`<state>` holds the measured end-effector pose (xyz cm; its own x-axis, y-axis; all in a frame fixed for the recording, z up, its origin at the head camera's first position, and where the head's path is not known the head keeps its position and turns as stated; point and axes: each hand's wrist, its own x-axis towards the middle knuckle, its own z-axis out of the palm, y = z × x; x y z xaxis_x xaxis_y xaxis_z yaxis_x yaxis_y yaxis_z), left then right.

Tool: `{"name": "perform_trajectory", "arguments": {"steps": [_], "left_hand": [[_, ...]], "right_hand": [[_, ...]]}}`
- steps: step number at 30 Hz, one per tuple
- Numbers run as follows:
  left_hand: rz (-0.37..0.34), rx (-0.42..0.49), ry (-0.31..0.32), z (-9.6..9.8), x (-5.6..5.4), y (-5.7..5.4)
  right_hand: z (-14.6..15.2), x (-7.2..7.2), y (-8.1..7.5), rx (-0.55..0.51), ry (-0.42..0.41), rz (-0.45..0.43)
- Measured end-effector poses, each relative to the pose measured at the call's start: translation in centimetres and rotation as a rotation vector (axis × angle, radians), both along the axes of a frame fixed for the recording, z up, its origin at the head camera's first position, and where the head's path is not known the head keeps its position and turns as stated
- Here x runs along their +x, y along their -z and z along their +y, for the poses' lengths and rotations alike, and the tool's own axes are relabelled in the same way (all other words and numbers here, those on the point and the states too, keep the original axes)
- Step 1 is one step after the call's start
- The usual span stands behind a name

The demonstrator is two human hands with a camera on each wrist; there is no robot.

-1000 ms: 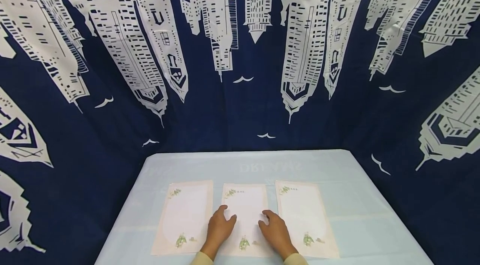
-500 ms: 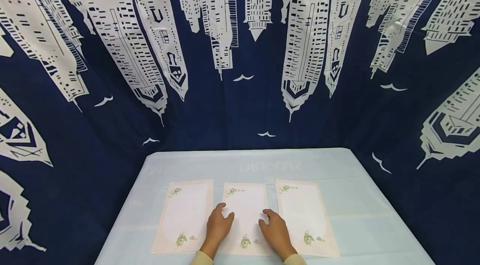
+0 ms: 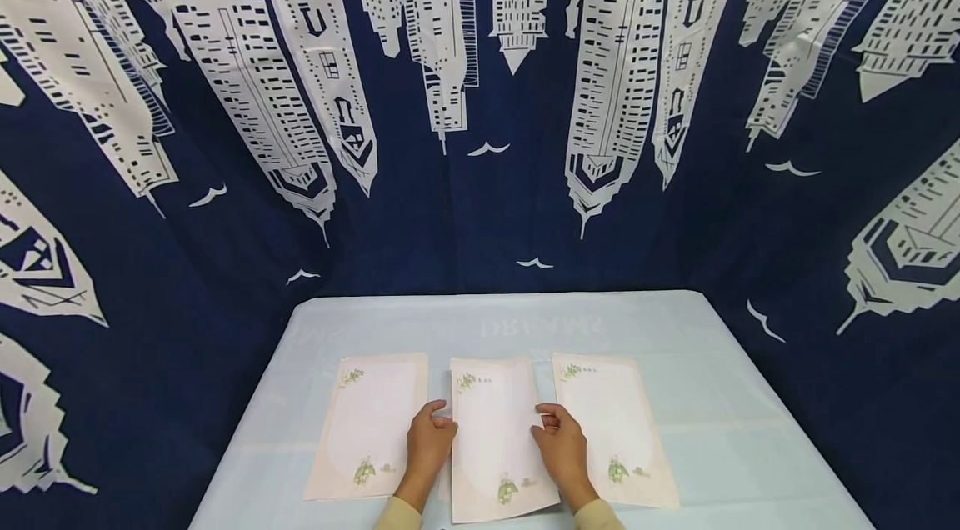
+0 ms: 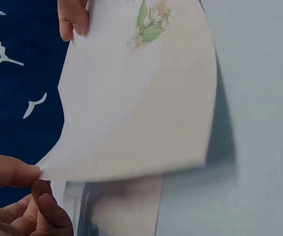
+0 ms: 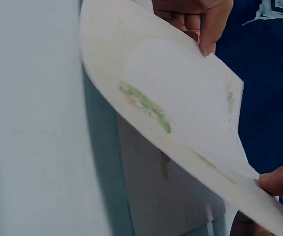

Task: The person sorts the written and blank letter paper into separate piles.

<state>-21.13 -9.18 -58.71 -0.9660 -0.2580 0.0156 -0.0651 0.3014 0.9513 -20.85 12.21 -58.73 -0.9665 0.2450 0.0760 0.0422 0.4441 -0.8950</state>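
A stationery sheet (image 3: pixel 495 430) with a cream border and green floral prints is raised off the table in the middle of the head view. My left hand (image 3: pixel 429 445) pinches its left edge between thumb and finger. On the opposite edge, my right hand (image 3: pixel 564 451) pinches it too. The sheet (image 4: pixel 131 108) bows between the hands in the left wrist view, its near edge lifted. Below the raised sheet (image 5: pixel 181 78), the right wrist view shows part of another paper (image 5: pixel 151 196) on the table.
Similar sheets lie flat on either side, a left sheet (image 3: pixel 371 422) and a right sheet (image 3: pixel 611 430). They rest on a table (image 3: pixel 720 397) with a pale blue cover. A navy cloth with white building prints (image 3: pixel 480 213) hangs around the table.
Both hands have gone from hovering over the middle sheet to pinching its side edges. That sheet has come up off the table and shifted slightly toward the person.
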Motion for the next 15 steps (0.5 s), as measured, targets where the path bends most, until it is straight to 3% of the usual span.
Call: {"name": "perform_trajectory", "arguments": {"steps": [7,15], "left_hand": [[0.004,-0.013,0.069,1.9,-1.0,-1.1],[0.001,0.01,0.181,6.0,-2.9,-1.8]], "right_hand": [[2.7,0.2,-1.2,-0.021,0.103,0.002],[8.1,0.8,-2.5,0.057,0.185,0.016]]}}
